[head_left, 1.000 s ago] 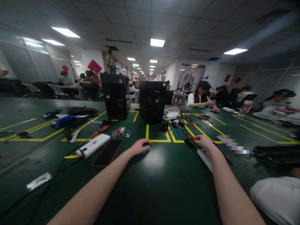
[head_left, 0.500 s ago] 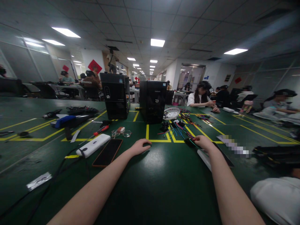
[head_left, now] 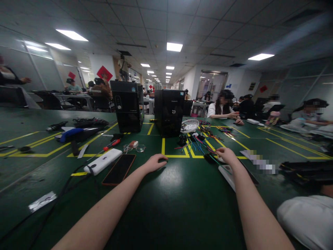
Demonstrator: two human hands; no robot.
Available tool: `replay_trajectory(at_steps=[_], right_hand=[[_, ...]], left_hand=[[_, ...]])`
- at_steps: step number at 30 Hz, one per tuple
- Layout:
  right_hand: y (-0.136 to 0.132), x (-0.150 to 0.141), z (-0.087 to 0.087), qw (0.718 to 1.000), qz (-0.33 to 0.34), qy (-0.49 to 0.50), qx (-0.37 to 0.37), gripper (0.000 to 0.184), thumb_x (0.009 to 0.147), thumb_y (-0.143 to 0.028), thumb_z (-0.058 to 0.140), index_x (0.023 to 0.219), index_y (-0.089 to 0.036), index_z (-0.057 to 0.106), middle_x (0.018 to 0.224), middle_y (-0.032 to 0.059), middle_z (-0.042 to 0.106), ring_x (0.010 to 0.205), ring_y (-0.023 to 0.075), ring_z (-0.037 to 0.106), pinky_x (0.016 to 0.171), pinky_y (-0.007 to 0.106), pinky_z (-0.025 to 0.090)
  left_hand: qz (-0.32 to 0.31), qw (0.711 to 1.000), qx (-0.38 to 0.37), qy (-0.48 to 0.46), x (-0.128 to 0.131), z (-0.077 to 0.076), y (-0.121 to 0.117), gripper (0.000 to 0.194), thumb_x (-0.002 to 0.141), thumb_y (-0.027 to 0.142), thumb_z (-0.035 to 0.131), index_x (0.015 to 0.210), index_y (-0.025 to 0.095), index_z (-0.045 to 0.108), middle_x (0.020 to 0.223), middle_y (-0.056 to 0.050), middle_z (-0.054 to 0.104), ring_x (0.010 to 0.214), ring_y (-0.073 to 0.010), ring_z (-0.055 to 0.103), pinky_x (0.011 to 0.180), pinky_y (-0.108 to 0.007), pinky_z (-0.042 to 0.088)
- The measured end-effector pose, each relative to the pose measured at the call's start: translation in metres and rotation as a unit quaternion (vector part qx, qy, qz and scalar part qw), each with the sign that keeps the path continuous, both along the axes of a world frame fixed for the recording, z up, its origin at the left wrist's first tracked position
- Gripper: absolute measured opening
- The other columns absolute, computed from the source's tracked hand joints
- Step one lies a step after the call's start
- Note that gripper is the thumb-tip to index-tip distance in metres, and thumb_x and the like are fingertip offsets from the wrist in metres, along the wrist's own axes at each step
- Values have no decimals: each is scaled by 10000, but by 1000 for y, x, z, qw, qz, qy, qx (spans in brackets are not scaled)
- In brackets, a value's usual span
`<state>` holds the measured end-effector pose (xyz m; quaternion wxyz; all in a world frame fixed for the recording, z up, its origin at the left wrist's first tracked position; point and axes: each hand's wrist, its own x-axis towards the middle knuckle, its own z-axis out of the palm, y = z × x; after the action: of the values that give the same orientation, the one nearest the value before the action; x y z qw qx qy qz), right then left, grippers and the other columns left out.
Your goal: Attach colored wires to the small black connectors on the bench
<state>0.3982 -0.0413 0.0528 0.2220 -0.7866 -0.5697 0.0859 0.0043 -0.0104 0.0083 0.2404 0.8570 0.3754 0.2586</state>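
No lettering or number can be read.

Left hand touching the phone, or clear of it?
Apart. The head view shows a strip of green tabletop between the left hand and the right edge of the phone.

Green tabletop (head_left: 177, 198): I can pass between my left hand (head_left: 156, 162) and right hand (head_left: 225, 155), towards 12 o'clock.
Tall black computer tower with silver logo (head_left: 168, 116): bars 12.
Flat black orange-edged phone (head_left: 119, 170): bars 11.
Loose multicoloured thin wires (head_left: 198, 146): bar 1.
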Motion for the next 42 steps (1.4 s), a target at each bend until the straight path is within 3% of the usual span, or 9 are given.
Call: replay_trajectory(at_steps=[2, 7, 14, 28, 35, 42], right_hand=[[1, 2, 1, 999, -19, -19, 24, 268, 757, -274, 507, 929, -134, 656, 774, 77, 649, 705, 158, 577, 584, 216, 395], [2, -2, -1, 1000, 15, 16, -20, 272, 734, -262, 534, 949, -148, 656, 800, 57, 655, 649, 134, 576, 553, 205, 388], [12, -13, -9, 993, 31, -112, -7, 277, 761, -273, 503, 970, -187, 663, 916, 71, 660, 824, 173, 583, 624, 208, 379], [11, -23, -7, 979, 41, -194, -46, 274, 747, -228, 457, 916, -190, 669, 903, 87, 658, 807, 192, 587, 589, 235, 368], [11, -20, -10, 982, 43, -179, -51, 278, 763, -246, 463, 947, -197, 666, 917, 75, 661, 821, 181, 590, 614, 224, 377], [10, -14, -13, 993, 25, -119, -10, 303, 778, -248, 450, 987, -176, 657, 952, 75, 657, 853, 179, 585, 647, 220, 383]], left_hand=[[-3, 1000, 3, 0, 0, 0, 0, 276, 784, 317, 536, 1005, 186, 636, 1040, -56, 620, 978, -197, 554, 908, -306, 404], [-2, 1000, -3, 0, 1, 0, 0, 266, 778, 303, 544, 996, 185, 641, 1043, -58, 624, 990, -197, 552, 914, -305, 401], [4, 1000, 1, 3, 1, -2, 2, 272, 776, 314, 542, 1001, 196, 640, 1049, -51, 624, 993, -201, 553, 917, -307, 400], [3, 1000, 1, 4, 1, 2, -2, 273, 782, 316, 540, 1000, 184, 638, 1043, -58, 623, 986, -203, 551, 905, -311, 399], [-1, 1000, 3, 3, 2, 0, 1, 273, 783, 308, 539, 1002, 177, 638, 1040, -58, 622, 983, -197, 554, 902, -299, 402], [-2, 1000, 6, -1, 1, -1, 1, 273, 782, 315, 541, 997, 179, 640, 1031, -59, 626, 975, -201, 557, 895, -304, 405]])
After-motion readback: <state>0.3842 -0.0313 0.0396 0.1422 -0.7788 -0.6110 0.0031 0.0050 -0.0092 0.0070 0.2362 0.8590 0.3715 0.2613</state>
